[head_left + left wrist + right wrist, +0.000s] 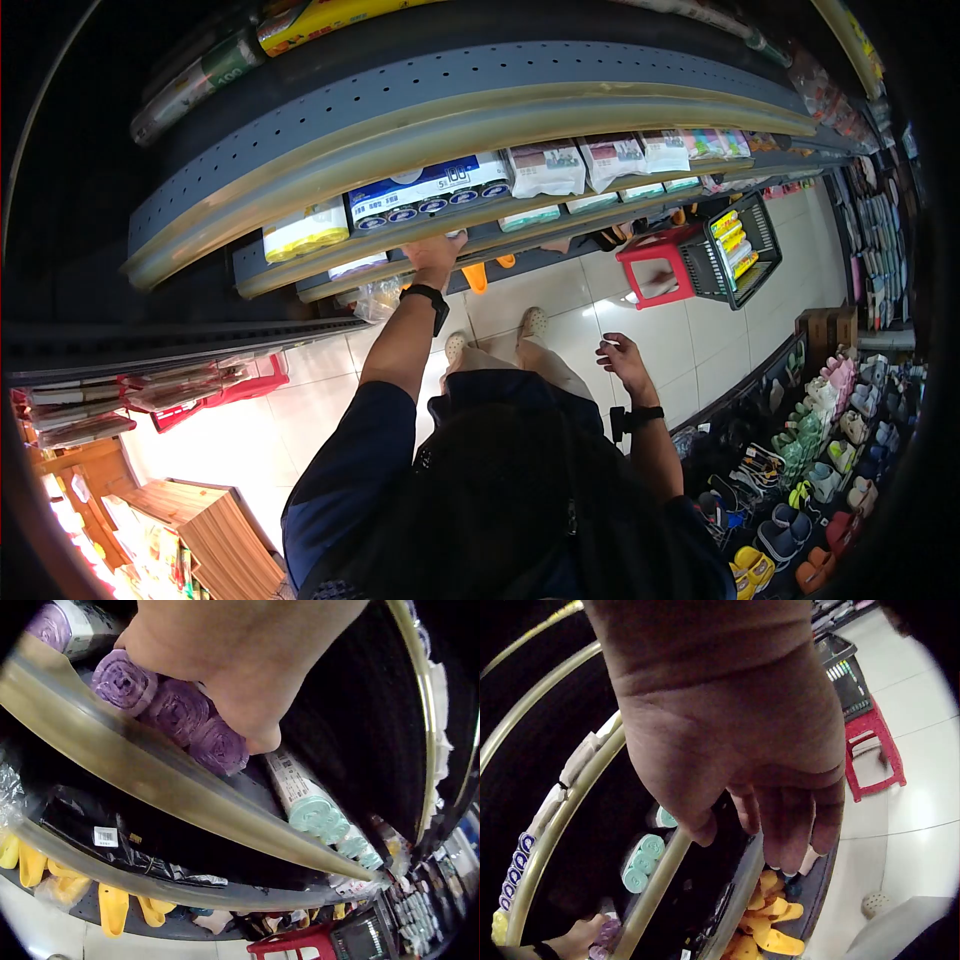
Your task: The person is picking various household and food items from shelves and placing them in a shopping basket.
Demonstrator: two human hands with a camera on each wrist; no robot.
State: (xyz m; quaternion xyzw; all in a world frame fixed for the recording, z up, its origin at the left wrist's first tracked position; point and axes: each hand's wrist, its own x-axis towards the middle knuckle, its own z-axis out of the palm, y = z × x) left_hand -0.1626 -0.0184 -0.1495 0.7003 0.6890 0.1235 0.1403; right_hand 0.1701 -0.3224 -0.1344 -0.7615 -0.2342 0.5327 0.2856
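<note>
Several purple rolls (178, 711) lie in a pack at the shelf's front edge in the left wrist view. My left hand (225, 660) is over them, its fingers reaching round the top and back of the pack, fingertips partly hidden. From the head view, the left hand (434, 252) reaches in below the upper shelf lip. My right hand (624, 362) hangs over the floor, holding nothing, fingers loosely bent; the right wrist view shows this hand (735, 750) with relaxed fingers. Green rolls (315, 814) lie on the same shelf beside the purple ones.
A black basket (768, 262) with yellow-wrapped packs stands beside a red stool (684, 272). Blue packs (430, 190) sit on a higher shelf. Yellow slippers (112, 907) hang below. Shoes (790, 530) fill the lower right, and a wooden-sided stack (215, 540) stands lower left.
</note>
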